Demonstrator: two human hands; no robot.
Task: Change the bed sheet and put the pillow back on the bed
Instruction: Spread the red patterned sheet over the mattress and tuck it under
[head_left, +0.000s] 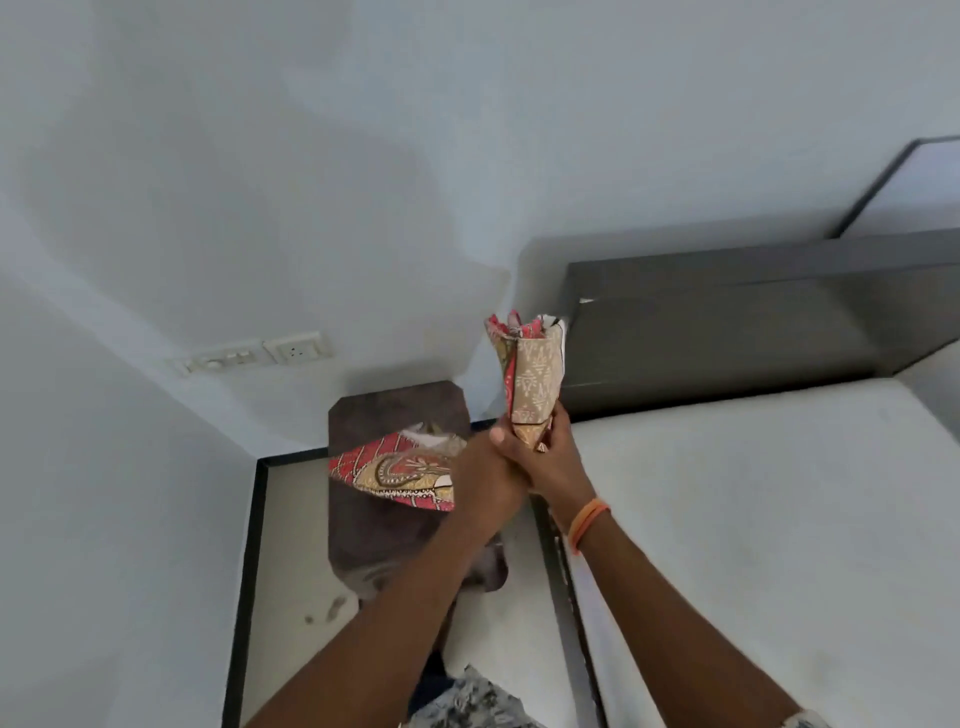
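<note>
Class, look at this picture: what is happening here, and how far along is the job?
A person stands beside a bed, with both hands gripping a folded patterned sheet. The right hand holds one bunch upright; the left hand holds another part that sticks out to the left. The white mattress lies bare below the dark headboard, so the sheet is not yet spread. No pillow is in view.

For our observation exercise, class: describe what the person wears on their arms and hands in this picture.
Both forearms are bare, with no gloves and no rings visible. The right hand has a thin orange band, looped double, on its wrist. The left hand wears nothing visible. At the bottom right edge, a bit of pale patterned sleeve shows.
</note>
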